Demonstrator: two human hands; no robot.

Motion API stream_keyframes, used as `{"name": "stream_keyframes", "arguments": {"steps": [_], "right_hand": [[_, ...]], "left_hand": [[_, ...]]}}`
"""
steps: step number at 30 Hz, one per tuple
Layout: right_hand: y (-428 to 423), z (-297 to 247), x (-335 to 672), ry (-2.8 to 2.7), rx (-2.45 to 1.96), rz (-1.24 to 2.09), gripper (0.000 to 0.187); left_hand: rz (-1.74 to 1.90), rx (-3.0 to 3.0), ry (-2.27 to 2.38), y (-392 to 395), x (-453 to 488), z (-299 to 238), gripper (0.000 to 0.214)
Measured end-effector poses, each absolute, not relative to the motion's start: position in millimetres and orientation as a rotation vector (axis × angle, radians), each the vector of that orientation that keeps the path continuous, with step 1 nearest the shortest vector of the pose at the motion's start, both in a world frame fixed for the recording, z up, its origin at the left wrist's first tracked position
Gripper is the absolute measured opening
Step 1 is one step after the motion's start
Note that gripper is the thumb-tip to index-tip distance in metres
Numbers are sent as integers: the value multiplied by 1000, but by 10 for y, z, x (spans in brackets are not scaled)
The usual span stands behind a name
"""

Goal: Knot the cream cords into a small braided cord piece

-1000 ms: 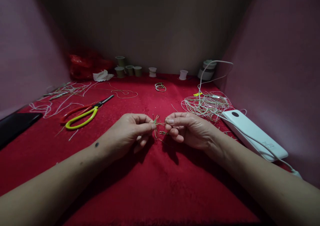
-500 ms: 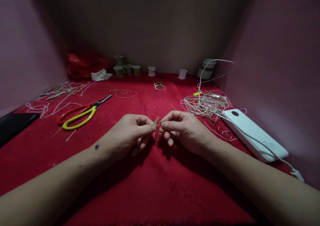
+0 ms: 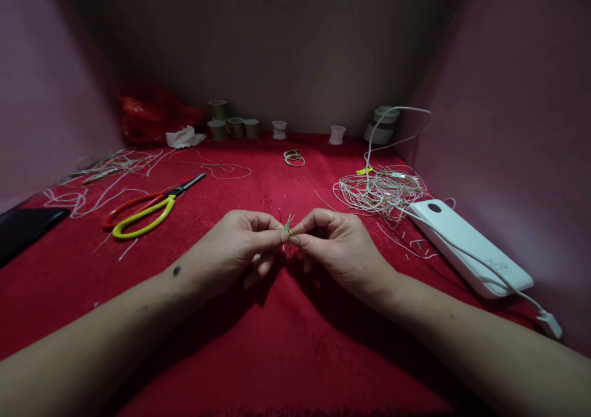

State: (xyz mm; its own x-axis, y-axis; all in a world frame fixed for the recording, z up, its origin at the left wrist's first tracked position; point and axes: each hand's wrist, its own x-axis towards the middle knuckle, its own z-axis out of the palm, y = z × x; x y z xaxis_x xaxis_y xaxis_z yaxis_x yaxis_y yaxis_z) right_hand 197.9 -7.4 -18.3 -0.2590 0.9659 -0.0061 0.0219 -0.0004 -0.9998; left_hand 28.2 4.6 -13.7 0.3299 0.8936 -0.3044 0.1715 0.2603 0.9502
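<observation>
A small knotted bundle of thin green and tan cord is pinched between my two hands, with short ends sticking up and hanging below. My left hand is closed, thumb and forefinger gripping the bundle from its left side. From the other side my right hand pinches it too, its thumb and forefinger tips nearly meeting the left thumb. The fingers hide most of the knot. Beyond the hands, a looped cord ring lies on the red cloth.
Left are red-and-yellow-handled scissors, a black phone-like slab and loose cords. Right lie a cord tangle and a white power bank with a cable. Several spools and a red plastic bag stand at the back.
My right hand has moved slightly left, bringing its thumb and forefinger onto the bundle close to the left fingertips. The left hand keeps its pinch.
</observation>
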Motion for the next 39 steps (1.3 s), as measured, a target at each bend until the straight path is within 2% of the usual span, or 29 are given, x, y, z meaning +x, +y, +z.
{"name": "stream_keyframes", "arguments": {"steps": [16,24,29,35,39], "right_hand": [[-52,-207,2007,-1243,-1065,1582,26],[-39,-212,2008,-1224,-1041,1608,27],[-49,-206,2010,-1198,-1048,1640,25],[-41,-169,2028,-1191,-1122,1709,9],[-33,-183,2022,-1198,-1113,1688,8]], "left_hand": [[622,1289,1141,3,307,-90,20],[631,1295,1126,-17,293,-92,22],[638,1314,1129,-17,300,-90,24],[640,1323,1158,-1,311,-86,21],[639,1313,1162,-5,317,-76,23]]}}
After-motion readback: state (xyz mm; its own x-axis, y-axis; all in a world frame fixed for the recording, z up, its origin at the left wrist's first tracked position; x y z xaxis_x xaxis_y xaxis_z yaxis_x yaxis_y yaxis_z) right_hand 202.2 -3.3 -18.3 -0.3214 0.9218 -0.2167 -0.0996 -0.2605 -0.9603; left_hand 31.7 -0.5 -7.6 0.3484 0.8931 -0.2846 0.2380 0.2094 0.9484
